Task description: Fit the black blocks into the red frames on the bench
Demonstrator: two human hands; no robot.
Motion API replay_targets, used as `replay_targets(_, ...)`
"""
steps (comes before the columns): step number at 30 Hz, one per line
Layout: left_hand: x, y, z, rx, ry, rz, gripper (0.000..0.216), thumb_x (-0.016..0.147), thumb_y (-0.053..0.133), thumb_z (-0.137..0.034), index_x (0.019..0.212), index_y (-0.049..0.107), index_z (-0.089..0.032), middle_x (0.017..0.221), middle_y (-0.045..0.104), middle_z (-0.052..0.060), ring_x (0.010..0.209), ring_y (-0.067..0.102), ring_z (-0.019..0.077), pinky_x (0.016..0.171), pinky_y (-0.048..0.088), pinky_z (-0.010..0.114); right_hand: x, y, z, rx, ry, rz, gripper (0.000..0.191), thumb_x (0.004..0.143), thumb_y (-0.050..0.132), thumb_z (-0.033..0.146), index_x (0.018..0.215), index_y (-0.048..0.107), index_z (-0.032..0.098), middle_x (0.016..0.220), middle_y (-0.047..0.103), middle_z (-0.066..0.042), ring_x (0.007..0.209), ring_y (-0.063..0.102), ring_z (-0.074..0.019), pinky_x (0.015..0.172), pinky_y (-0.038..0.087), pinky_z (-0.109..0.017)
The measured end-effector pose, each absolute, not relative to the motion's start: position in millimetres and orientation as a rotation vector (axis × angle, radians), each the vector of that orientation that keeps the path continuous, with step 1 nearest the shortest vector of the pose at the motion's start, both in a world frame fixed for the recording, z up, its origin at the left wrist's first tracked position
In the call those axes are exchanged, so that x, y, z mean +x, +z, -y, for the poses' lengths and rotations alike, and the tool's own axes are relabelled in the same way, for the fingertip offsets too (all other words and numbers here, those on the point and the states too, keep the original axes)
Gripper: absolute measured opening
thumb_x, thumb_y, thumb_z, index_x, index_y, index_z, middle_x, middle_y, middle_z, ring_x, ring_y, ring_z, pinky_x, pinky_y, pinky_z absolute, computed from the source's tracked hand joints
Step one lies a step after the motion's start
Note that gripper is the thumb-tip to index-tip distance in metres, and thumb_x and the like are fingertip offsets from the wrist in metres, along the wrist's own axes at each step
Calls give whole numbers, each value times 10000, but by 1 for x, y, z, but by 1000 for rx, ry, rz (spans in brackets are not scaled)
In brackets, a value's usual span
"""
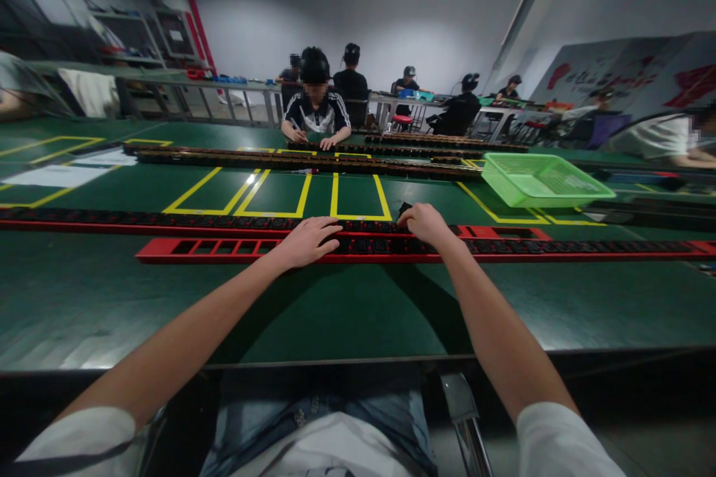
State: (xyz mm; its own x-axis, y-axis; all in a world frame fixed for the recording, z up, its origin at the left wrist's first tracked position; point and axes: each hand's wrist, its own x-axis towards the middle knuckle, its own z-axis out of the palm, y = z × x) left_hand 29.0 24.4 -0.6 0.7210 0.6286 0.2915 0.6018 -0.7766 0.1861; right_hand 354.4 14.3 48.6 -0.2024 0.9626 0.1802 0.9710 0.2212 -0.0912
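Two long red strips lie across the green table in front of me, the near red strip (224,251) and the far red strip (112,220), both lined with black socket modules. My left hand (305,240) rests palm down on the near strip, fingers stretched out flat over the black modules. My right hand (426,223) is curled at the far strip, fingertips pinching a small black part (404,208) whose shape is too small to make out.
A green plastic basket (540,179) stands at the right. Yellow tape boxes (280,194) mark the tabletop. More long dark strips (302,159) lie farther back, where a seated person (316,113) works opposite me. Other people sit at tables behind.
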Motion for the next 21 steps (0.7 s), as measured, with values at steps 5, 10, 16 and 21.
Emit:
replay_targets(5, 29, -2, -26, 2858, 528, -1014, 522, 1016, 357, -502, 1406, 550, -214, 1503, 490, 86, 1378, 438, 267, 1158, 328, 472, 355, 45, -17, -1852, -96, 2283, 377, 802, 505, 70, 934, 824, 220, 959, 782, -46, 916, 700, -206, 890, 507, -265)
replay_targets(10, 29, -6, -29, 2850, 535, -1012, 517, 1011, 376, -491, 1407, 551, -208, 1491, 504, 90, 1378, 437, 270, 1159, 326, 476, 353, 43, -18, -1830, -85, 2300, 376, 828, 493, 80, 959, 819, 217, 999, 773, -53, 951, 689, -210, 906, 500, -276)
replay_targets(16, 30, -4, -28, 2850, 541, -1018, 514, 1008, 379, -495, 1398, 562, -216, 1496, 499, 89, 1375, 441, 274, 1155, 334, 480, 350, 41, -17, -1661, -61, 2424, 415, 794, 482, 12, 954, 816, 200, 1035, 759, -59, 1008, 657, -212, 971, 476, -291)
replay_targets(21, 29, -3, -26, 2848, 526, -1019, 519, 1012, 365, -501, 1403, 557, -217, 1497, 498, 89, 1376, 441, 272, 1156, 333, 481, 354, 39, -18, -1647, -96, 2451, 441, 779, 461, -9, 953, 818, 183, 1041, 749, -75, 1019, 649, -223, 965, 476, -296)
